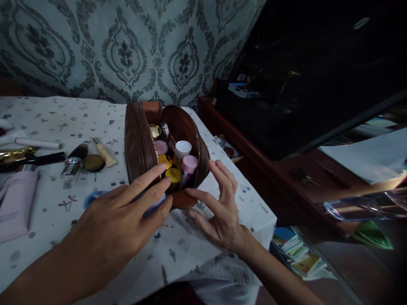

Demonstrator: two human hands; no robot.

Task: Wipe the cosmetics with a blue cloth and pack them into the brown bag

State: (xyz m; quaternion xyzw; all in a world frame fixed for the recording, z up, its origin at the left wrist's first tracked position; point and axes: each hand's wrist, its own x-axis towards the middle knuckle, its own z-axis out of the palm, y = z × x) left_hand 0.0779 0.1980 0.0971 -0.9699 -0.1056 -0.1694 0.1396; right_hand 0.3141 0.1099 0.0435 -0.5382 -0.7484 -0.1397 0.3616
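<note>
The left hand (121, 220) lies spread, fingertips on the near left lip of the brown pouch (140, 144); the right hand (219, 203), open too, braces its right wall — keeping it agape, mid-counter (47, 203), jars (182, 148) upright.

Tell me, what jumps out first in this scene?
A brown bag stands open mid-table, packed with small capped bottles. Both hands frame its near end: the left hand with fingers at the opening, the right hand touching its right side. Loose cosmetics lie scattered to the left on the patterned tablecloth.
</note>
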